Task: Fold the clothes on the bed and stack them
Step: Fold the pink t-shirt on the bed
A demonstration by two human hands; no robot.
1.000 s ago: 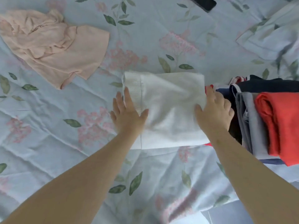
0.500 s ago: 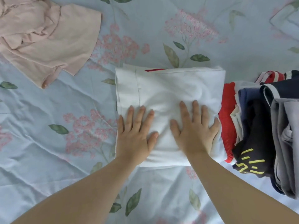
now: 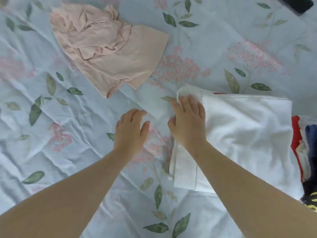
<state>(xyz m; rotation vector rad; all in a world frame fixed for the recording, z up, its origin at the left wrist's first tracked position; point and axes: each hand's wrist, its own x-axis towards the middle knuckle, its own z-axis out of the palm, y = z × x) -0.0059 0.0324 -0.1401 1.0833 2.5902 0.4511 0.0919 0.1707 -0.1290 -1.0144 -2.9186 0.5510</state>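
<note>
A folded white garment [image 3: 240, 134] lies at the right of the bed, on top of a red folded piece [image 3: 295, 134]. My right hand [image 3: 187, 122] rests flat on the white garment's left ribbed edge, fingers loosely spread. Just left of it, my left hand [image 3: 131, 129] hovers over the bare sheet, fingers relaxed and holding nothing. A crumpled pale pink garment [image 3: 109, 47] lies unfolded at the upper left, well beyond both hands.
The bed has a light blue floral sheet [image 3: 51, 152]. Folded dark navy, white and black-with-yellow clothes [image 3: 310, 152] sit at the right edge. A dark flat object [image 3: 296, 5] lies at the top right corner.
Both hands have slid left off the middle of the white garment; the left one now sits over the sheet, the right one on the garment's left edge. The view has turned left.
</note>
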